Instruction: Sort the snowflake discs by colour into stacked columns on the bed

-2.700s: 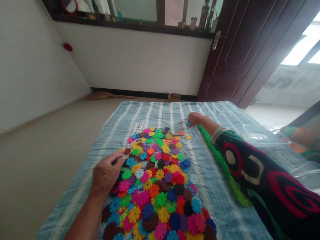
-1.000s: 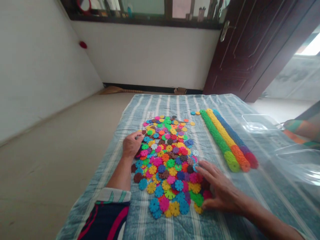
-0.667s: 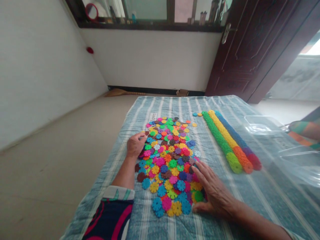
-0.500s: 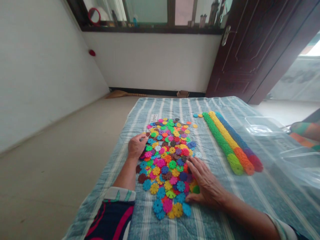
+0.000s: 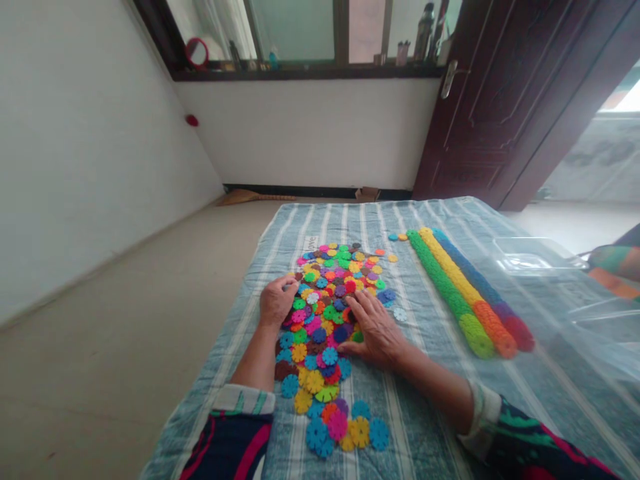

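Note:
A long heap of notched plastic discs (image 5: 315, 333) in many colours lies on a striped cloth. My left hand (image 5: 278, 301) rests at the heap's left edge with its fingers curled in; what is inside them, if anything, is hidden. On the heap's right side, my right hand (image 5: 377, 330) lies palm down, fingers stretched and thumb apart, touching the discs. Right of it are stacked disc rods: a green one (image 5: 440, 280), a yellow and orange one (image 5: 460, 283) and a blue and purple one (image 5: 475, 283), side by side.
Clear plastic boxes, one at the back (image 5: 537, 257) and one nearer (image 5: 610, 327), stand on the right. A few loose discs lie near the rods' far ends. A patterned bundle (image 5: 617, 270) shows at the right edge. A dark red door (image 5: 490, 100) stands behind.
My right hand has moved left and away from me, pushing discs inward; the heap's near part has narrowed and several discs lie apart at the front. My left hand stays at the left edge.

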The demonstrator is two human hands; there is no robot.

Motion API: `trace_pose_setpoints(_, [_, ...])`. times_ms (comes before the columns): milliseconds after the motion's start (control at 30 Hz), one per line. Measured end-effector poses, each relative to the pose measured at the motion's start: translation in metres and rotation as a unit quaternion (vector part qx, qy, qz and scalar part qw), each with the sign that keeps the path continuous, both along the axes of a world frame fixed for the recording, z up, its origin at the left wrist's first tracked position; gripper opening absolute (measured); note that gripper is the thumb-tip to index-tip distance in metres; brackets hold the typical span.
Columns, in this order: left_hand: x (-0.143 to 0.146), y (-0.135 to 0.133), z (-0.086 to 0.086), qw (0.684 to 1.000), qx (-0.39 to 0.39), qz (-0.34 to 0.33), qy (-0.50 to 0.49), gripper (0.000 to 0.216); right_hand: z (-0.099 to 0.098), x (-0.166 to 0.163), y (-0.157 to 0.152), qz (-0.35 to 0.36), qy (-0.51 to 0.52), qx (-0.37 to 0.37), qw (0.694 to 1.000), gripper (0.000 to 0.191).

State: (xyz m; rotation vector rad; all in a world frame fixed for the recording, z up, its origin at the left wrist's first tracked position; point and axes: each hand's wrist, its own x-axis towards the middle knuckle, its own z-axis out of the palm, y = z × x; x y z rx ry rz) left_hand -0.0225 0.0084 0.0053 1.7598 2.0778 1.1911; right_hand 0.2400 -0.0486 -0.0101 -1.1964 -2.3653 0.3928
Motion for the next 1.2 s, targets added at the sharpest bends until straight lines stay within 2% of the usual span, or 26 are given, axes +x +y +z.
trace_pose_setpoints(133, [-0.001, 0.000, 0.000, 1.000, -0.001, 0.002, -0.001, 0.021, 0.005, -0.015, 0.016, 0.008, 0.003, 0.009, 1.000, 0.091])
trace_pose_setpoints(200, [-0.001, -0.001, 0.000, 1.000, -0.001, 0.003, 0.003, 0.022, 0.007, -0.015, 0.018, 0.026, 0.014, 0.026, 0.999, 0.087])
trace_pose_setpoints(267, [-0.001, -0.001, 0.000, 1.000, 0.001, 0.001, 0.006, 0.023, 0.008, -0.008, 0.018, 0.006, 0.022, 0.051, 0.998, 0.079])
trace_pose_setpoints(333, [-0.001, -0.001, 0.000, 1.000, 0.002, -0.001, 0.007, 0.024, 0.006, 0.005, 0.015, -0.081, 0.019, 0.059, 0.995, 0.070])
trace_pose_setpoints(400, [-0.002, -0.001, -0.001, 1.000, 0.001, -0.001, 0.008, 0.024, 0.003, 0.017, 0.014, -0.193, 0.004, 0.038, 0.980, 0.065])
trace_pose_setpoints(467, [-0.002, -0.001, -0.002, 1.000, -0.001, 0.002, 0.009, 0.024, -0.001, 0.024, 0.015, -0.257, -0.012, 0.008, 0.966, 0.065])
trace_pose_setpoints(600, [-0.003, 0.000, -0.002, 1.000, -0.003, 0.003, 0.010, 0.023, -0.008, 0.010, 0.022, -0.234, 0.004, -0.013, 0.972, 0.067])
trace_pose_setpoints(833, [-0.003, 0.000, 0.000, 1.000, -0.008, 0.006, 0.013, 0.025, -0.008, -0.033, 0.032, -0.180, 0.132, -0.001, 0.975, 0.058])
trace_pose_setpoints(933, [-0.005, 0.001, 0.000, 1.000, -0.010, 0.006, 0.016, 0.026, -0.003, -0.029, 0.052, -0.160, 0.158, 0.023, 0.974, 0.054])
trace_pose_setpoints(1000, [-0.006, 0.001, 0.000, 1.000, -0.007, 0.006, 0.018, 0.025, 0.002, -0.015, 0.077, -0.203, 0.151, 0.039, 0.967, 0.052])
trace_pose_setpoints(1033, [-0.006, 0.002, -0.001, 1.000, -0.005, 0.006, 0.017, 0.025, 0.004, -0.007, 0.092, -0.246, 0.147, 0.034, 0.958, 0.049])
trace_pose_setpoints(1100, [-0.007, 0.002, -0.001, 1.000, -0.002, 0.005, 0.016, 0.024, 0.007, 0.008, 0.120, -0.286, 0.147, 0.026, 0.947, 0.045])
trace_pose_setpoints(1200, [-0.008, 0.002, -0.002, 1.000, -0.001, 0.001, 0.015, 0.023, 0.004, 0.018, 0.146, -0.291, 0.145, 0.015, 0.946, 0.035])
